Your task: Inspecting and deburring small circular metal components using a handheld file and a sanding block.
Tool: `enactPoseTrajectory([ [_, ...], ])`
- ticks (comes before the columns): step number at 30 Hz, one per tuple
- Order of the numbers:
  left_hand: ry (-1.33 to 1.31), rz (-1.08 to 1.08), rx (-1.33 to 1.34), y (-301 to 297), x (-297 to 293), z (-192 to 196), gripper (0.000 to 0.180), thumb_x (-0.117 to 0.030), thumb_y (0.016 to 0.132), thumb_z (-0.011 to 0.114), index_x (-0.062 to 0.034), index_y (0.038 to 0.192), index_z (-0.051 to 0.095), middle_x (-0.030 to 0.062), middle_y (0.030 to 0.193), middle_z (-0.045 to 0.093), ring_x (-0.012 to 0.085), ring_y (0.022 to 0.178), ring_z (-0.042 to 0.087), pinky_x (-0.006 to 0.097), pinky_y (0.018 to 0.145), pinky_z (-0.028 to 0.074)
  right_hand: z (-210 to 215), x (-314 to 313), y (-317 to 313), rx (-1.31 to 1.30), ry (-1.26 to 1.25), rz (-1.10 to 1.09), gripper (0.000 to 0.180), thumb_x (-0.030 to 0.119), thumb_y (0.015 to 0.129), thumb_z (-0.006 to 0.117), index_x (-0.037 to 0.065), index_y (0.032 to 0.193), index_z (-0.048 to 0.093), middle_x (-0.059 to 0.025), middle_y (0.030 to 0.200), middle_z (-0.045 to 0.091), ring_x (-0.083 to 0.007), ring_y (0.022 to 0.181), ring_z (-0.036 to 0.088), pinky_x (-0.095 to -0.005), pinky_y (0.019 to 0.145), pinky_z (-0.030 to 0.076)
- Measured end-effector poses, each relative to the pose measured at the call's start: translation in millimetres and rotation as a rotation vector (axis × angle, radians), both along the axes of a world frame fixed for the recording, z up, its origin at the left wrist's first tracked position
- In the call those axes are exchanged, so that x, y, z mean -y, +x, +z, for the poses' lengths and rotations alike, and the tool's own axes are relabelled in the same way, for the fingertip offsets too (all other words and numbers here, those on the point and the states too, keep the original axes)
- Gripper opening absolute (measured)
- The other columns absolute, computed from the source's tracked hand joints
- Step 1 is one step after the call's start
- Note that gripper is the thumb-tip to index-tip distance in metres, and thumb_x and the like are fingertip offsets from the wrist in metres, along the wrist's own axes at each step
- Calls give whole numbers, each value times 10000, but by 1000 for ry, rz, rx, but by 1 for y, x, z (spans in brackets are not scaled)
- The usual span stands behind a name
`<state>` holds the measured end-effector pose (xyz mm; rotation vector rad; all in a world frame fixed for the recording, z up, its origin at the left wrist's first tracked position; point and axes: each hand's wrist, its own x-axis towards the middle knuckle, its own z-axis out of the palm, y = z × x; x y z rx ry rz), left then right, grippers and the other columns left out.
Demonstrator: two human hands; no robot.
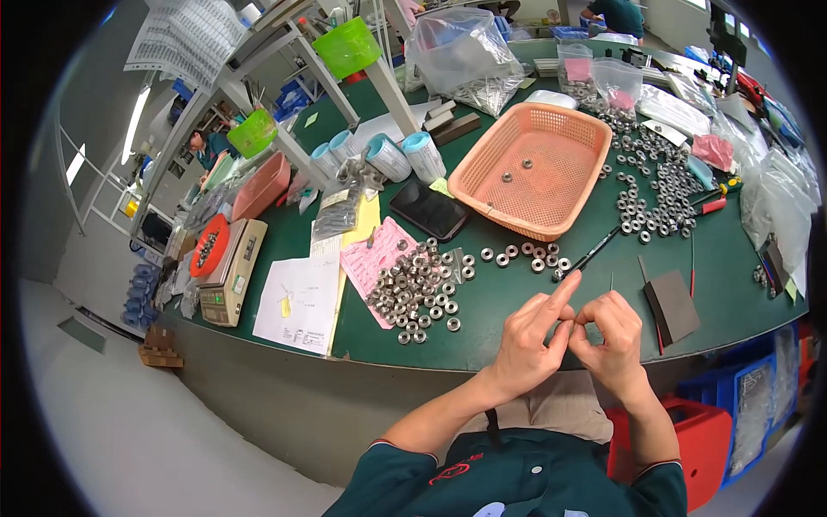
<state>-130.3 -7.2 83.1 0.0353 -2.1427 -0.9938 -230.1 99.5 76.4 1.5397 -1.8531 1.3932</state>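
Observation:
My left hand [532,338] is over the table's near edge, its index finger stretched out and the thumb bent in toward the other hand. My right hand [610,338] is closed in a pinch, its fingertips meeting those of the left. Whatever lies between the fingers is too small or hidden to make out. Just beyond the left fingertip are small metal rings [538,265] and a black pen-like tool [594,248]. A larger heap of metal rings [413,284] sits to the left, partly on a pink sheet [372,255].
An orange plastic basket [465,177] with a few rings stands beyond my hands. More rings [659,194] spread at its right. A dark grey block [674,306] and thin red-handled tools lie at the right. Left are a phone [428,209], papers [295,302] and a scale [233,274].

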Motion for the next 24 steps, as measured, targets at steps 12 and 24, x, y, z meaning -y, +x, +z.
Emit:
enactPoseTrajectory([
  [12, 73, 21, -44, 1, 2, 17, 612, 88, 758, 624, 34, 1331, 417, 75, 791, 657, 136, 741, 620, 290, 784, 486, -23, -2, 16, -103, 123, 185, 212, -42, 552, 635, 30, 712, 515, -89, 662, 494, -273, 608, 482, -360, 565, 430],
  [24, 308, -99, -94, 0, 18, 5, 671, 108, 768, 598, 6, 1383, 351, 53, 825, 641, 122, 823, 593, 289, 898, 422, 11, -2, 3, 392, -93, 166, 131, -50, 629, 628, 21, 710, 555, -63, 674, 584, -212, 652, 568, -315, 603, 464],
])
